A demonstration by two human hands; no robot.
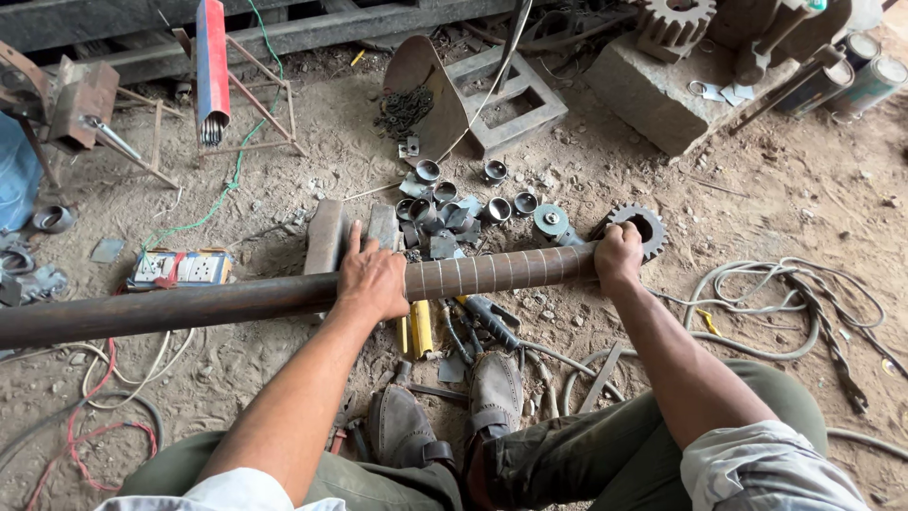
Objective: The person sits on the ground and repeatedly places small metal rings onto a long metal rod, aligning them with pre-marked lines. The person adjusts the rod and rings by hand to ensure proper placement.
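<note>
Head view showed a pipe [284, 295] held level above the dirt floor [757, 189]; left hand [372, 280] clasped its middle, right hand [619, 255] gripped its end beside a gear [636, 227]. Steadying seemed underway; even support mattered.

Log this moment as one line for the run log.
left hand: gripping long rusty steel pipe mid-length | right hand: cupping its marked end | pipe: horizontal above dirt floor

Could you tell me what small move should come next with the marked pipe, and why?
Probably roll the pipe slightly toward the body: the left hand rests over its middle, the right hand grips its end, and pale marks ring the stretch between them, so turning would bring the hidden side into view.
</note>
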